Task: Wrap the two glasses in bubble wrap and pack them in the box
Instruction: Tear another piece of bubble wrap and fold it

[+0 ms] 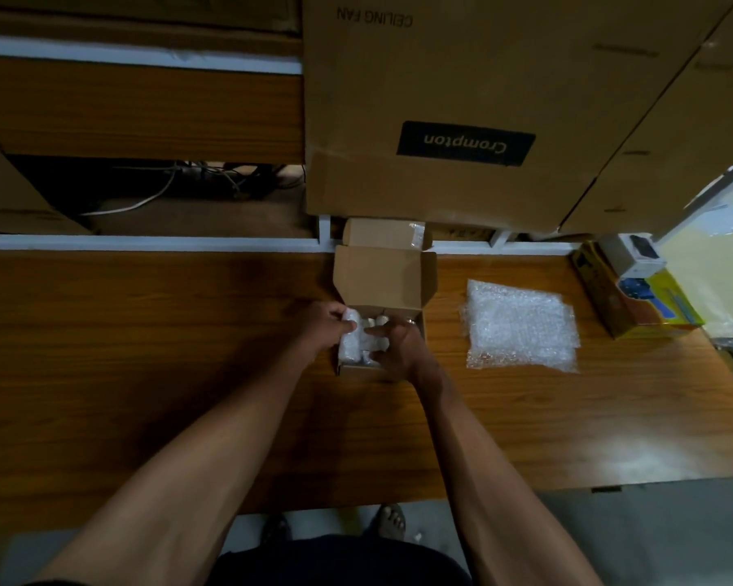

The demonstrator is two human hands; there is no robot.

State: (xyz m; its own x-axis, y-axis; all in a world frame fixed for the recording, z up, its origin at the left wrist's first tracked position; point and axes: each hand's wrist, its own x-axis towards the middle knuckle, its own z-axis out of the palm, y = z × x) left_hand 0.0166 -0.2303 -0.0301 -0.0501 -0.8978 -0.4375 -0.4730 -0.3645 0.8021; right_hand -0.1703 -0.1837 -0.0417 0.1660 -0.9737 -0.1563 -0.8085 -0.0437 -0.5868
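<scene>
A small open cardboard box stands on the wooden table, its lid flipped up toward the back. Inside its left half lies a glass wrapped in bubble wrap. My left hand grips the top of that wrapped glass from the left. A second wrapped bundle sits beside it in the box, mostly hidden under my right hand, whose fingers press on it. A stack of spare bubble wrap sheets lies flat to the right of the box.
Large cardboard cartons stand behind the table. A small closed box sits right behind the open one. Coloured boxes crowd the table's right end. The table's front edge runs below my forearms.
</scene>
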